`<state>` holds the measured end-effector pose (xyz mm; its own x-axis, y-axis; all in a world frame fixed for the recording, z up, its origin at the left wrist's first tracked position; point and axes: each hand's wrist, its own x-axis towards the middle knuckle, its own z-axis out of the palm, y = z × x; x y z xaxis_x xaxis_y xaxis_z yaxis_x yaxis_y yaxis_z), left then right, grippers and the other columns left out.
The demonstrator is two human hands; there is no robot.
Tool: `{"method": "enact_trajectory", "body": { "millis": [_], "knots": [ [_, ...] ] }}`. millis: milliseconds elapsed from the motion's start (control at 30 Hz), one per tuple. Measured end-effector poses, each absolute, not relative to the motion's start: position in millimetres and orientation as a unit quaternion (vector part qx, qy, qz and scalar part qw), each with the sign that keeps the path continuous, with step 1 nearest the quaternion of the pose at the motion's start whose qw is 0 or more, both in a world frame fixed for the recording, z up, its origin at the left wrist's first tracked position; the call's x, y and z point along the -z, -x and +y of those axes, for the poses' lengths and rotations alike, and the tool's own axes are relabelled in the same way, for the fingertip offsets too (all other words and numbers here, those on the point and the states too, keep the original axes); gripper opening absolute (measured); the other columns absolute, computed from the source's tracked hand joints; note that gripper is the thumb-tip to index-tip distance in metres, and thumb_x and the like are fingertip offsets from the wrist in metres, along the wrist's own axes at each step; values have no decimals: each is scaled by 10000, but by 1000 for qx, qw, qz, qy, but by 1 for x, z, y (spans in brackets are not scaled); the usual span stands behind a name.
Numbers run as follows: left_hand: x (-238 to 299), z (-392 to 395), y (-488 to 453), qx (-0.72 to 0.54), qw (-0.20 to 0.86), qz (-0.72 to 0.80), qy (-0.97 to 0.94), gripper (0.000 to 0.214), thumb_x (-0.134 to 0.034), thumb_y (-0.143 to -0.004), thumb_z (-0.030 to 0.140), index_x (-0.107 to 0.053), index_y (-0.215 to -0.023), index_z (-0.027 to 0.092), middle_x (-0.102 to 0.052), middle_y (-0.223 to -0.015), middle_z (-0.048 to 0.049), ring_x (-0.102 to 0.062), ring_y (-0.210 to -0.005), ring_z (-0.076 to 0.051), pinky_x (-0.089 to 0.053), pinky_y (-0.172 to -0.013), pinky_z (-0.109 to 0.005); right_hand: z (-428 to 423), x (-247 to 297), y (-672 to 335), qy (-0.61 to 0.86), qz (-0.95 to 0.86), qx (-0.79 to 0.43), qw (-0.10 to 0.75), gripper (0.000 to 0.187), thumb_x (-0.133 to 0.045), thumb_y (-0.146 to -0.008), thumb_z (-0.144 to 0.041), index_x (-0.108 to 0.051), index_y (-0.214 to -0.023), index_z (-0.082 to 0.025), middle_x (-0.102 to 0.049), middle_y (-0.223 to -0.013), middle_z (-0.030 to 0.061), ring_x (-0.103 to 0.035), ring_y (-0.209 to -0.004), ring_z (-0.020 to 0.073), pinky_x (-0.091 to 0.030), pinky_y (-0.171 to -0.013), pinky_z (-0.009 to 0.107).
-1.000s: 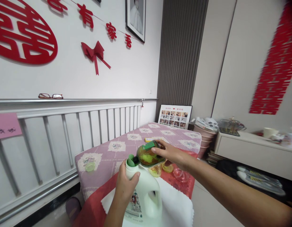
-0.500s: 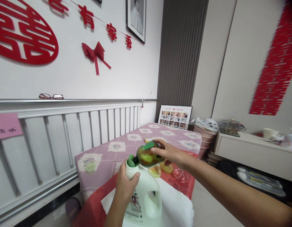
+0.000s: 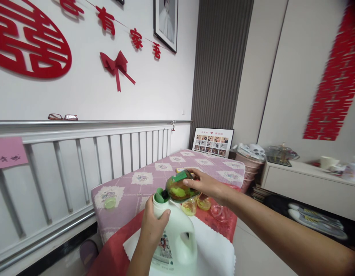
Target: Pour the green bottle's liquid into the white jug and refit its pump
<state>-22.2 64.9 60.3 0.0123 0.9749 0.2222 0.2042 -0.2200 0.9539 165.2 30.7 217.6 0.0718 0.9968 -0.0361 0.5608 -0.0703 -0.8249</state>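
Left hand (image 3: 152,226) grips white detergent jug (image 3: 177,237) neck; right hand (image 3: 207,186) grips tilted green-labelled bottle (image 3: 179,188) at its spout; red-clothed table (image 3: 114,257), bedroom.

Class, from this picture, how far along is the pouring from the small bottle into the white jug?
Done: the white jug stands uncapped, its green spout exposed. In hand: the left hand grips its neck while the right hand tips the small bottle at the spout. Left: greenish liquid remains in the bottle.
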Motion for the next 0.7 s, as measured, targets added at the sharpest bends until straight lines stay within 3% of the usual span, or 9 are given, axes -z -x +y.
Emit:
{"method": "enact_trajectory", "body": {
  "millis": [467,700],
  "knots": [
    [-61,65,24,-486,383,491,-613,676,-614,-754,321,-404,-1382,183,-580,-1413,-164,-534,-1321,-307,-393,-1138,-450,34,-218,-166,654,-617,-300,319,594,-667,-849,-477,-498,-1388,-292,-648,-1288,105,-645,-989,250,-459,-501,212],
    [-59,67,24,-489,386,484,-614,668,-614,-756,323,-401,-1376,199,-578,-1415,-155,-531,-1329,-304,-388,-1137,-449,33,-222,-163,648,-628,-294,316,635,-694,-823,-483,-507,-1389,-267,-645,-1277,127,-645,-890,227,-462,-502,234]
  ]
}}
